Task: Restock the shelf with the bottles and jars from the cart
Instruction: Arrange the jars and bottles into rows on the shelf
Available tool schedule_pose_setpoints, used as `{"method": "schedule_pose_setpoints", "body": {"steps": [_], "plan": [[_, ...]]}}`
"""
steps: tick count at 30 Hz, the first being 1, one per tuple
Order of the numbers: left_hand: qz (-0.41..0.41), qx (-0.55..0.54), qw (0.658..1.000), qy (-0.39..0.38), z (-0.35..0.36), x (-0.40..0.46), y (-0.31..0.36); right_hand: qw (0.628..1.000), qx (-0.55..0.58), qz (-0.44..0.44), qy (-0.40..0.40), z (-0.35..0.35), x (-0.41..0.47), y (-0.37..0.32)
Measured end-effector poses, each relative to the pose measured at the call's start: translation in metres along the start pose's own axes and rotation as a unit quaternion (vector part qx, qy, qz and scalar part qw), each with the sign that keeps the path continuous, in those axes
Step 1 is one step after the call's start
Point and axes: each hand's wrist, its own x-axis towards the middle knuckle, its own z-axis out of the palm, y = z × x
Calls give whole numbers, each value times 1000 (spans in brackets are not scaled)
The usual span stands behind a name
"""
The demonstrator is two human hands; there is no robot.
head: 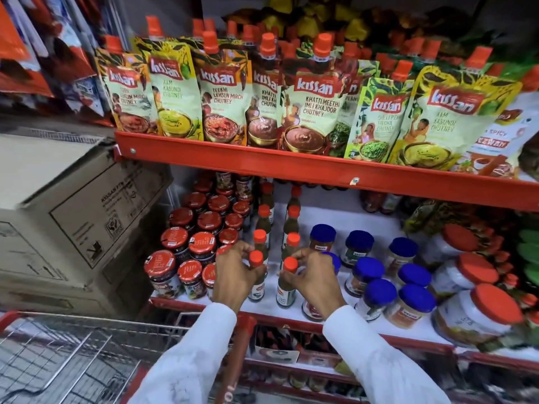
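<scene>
Two slim sauce bottles with orange caps stand at the front of the white middle shelf. My left hand is wrapped around the neck of the left bottle. My right hand grips the right bottle the same way. Behind each bottle a row of the same orange-capped bottles runs to the back of the shelf. The wire cart with its red rim sits at the lower left, and the part of its basket in view holds nothing.
Red-lidded jars crowd the shelf left of my hands; blue-lidded jars and large orange-lidded tubs stand to the right. Chutney pouches fill the red shelf above. A cardboard box sits at the left.
</scene>
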Motion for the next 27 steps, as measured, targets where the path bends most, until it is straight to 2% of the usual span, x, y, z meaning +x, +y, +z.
{"method": "schedule_pose_setpoints", "body": {"steps": [3, 13, 18, 27], "plan": [[0, -10, 1000, 7, 2, 0, -3, 1000, 17, 3, 13, 2, -1, 4], [20, 24, 998, -49, -6, 12, -9, 999, 50, 4, 8, -4, -4, 3], [24, 4, 998, -55, -7, 12, -9, 998, 60, 9, 9, -4, -4, 5], [24, 10, 997, -68, -7, 8, -10, 999, 40, 4, -15, -5, -5, 6]]}}
